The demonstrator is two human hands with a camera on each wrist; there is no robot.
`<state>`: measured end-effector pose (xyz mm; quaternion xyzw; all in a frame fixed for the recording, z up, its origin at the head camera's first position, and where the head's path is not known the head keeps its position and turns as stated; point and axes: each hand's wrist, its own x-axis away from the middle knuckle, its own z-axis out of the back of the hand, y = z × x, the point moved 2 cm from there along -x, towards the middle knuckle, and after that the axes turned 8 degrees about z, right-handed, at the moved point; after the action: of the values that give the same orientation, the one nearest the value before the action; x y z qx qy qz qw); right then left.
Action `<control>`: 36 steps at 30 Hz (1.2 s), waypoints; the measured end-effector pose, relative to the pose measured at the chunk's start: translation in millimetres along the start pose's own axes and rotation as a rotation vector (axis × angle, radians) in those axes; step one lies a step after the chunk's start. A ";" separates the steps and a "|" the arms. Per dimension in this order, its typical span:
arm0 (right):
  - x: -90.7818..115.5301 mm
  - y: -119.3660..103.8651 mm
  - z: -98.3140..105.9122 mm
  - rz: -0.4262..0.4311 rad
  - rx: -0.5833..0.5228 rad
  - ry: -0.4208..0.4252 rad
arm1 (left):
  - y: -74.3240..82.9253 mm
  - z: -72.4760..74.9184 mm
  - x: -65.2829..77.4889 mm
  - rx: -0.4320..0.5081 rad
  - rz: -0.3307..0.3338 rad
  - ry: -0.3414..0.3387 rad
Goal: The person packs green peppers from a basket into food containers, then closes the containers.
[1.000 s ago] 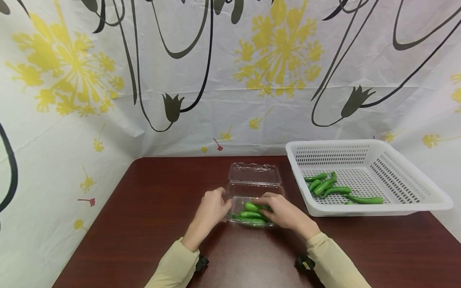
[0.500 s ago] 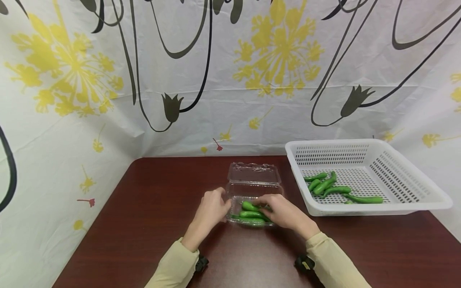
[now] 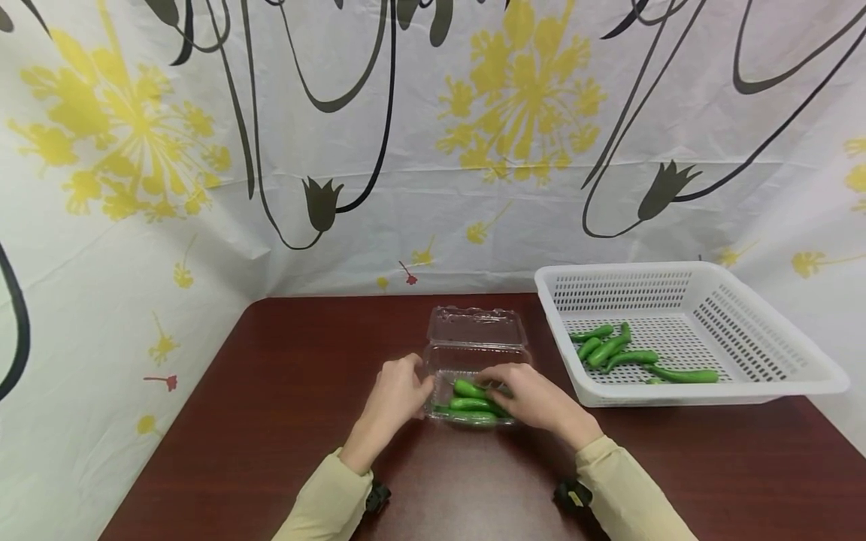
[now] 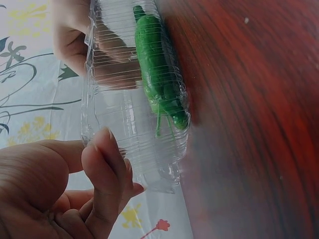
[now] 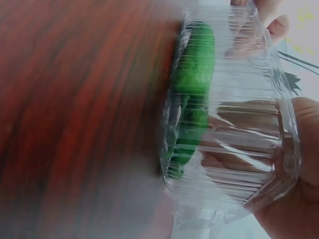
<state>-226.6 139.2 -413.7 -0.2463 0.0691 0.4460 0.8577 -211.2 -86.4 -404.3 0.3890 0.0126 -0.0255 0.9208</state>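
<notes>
Green peppers (image 3: 470, 403) lying crosswise in clear box (image 3: 473, 353), stems right

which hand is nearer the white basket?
Right. The right hand is inside the clear clamshell box, just left of the white basket. The left hand holds the box's far left edge, further from the basket.

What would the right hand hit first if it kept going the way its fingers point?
Probably the peppers in the clear box: the right hand reaches leftward into it, fingertips right at them. Beyond those sits the box's left wall, where the left hand rests.
</notes>
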 end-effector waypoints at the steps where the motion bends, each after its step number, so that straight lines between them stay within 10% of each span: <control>1: 0.1 0.1 0.9 -0.004 0.003 0.003 | -0.2 0.1 0.1 0.001 0.000 0.000; 36: 3.1 2.3 35.7 -0.028 0.080 0.160 | -2.5 -0.4 -0.6 0.018 -0.015 -0.012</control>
<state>-230.2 159.8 -384.5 -0.2477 0.1516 0.4096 0.8648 -212.0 -87.9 -406.4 0.3970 0.0099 -0.0346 0.9171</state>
